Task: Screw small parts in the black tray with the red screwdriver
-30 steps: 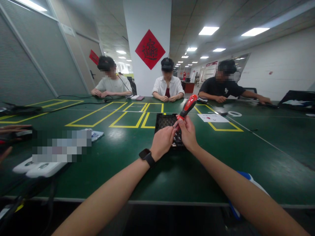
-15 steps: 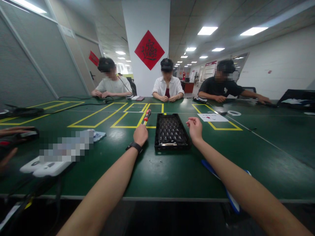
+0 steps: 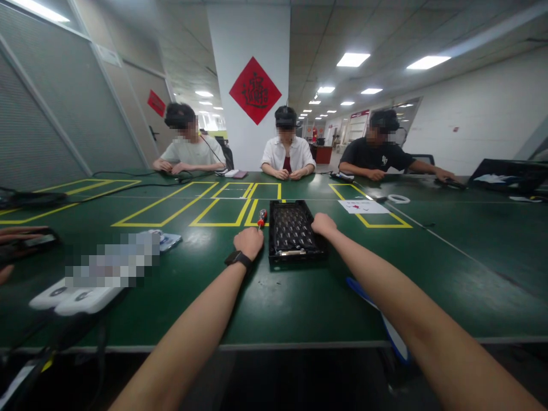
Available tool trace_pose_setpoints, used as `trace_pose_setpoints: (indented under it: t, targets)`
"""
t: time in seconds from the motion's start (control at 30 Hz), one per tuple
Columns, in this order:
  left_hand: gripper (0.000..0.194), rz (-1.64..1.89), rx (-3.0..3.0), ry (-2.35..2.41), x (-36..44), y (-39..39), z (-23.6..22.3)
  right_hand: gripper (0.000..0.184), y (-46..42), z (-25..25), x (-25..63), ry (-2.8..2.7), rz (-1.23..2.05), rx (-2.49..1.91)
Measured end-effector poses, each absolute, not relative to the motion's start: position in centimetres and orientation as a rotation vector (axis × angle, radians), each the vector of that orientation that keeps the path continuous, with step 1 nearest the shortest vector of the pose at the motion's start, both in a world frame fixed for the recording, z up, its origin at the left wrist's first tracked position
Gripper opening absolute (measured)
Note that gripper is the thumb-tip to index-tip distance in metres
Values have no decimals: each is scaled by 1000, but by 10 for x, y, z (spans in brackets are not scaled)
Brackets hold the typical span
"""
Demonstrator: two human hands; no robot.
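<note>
Gripping a red-and-black screwdriver (image 3: 262,217) near its shaft, my left hand (image 3: 249,242) is closed, the handle pointing away beyond its knuckles on a green table (image 3: 299,308). Just right of that grip, I see a black case (image 3: 294,231) lying flat and open-topped, studded inside with small shiny pieces (too small for me to identify from here). My right hand (image 3: 324,224), fingers curled, is at the case's right side; its fingertips are hidden, so I cannot tell how far open that grip is or whether it has hold of the edge. A printed sheet (image 3: 363,206) lies beyond and right of it, while three seated people (image 3: 287,154) face me from farther off.
</note>
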State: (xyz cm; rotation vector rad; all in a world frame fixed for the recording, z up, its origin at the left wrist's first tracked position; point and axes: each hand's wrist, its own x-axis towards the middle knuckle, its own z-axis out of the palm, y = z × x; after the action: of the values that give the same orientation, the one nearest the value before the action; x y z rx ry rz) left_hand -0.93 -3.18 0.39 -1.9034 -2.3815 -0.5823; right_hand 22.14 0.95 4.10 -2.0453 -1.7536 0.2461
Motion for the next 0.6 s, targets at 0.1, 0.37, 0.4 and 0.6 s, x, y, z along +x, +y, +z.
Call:
trace_pose_setpoints:
  t: [0.1,0.37,0.4,0.6]
  targets:
    - [42,-533,-1953,-2398,-13,-33,6,28,12,57,237,-1735,157,-2159]
    - [42,-544,-1963,-2352,-16,-24,-1,34,-39,103,396,-1569,-43,-2536]
    - [41,-548,-1974,-2335,-16,-23,-2,34,-49,104,418,-1563,-42,-2567]
    - [40,-550,-2009,-2293,-17,-21,-4,35,-84,73,549,-1582,-92,-2715]
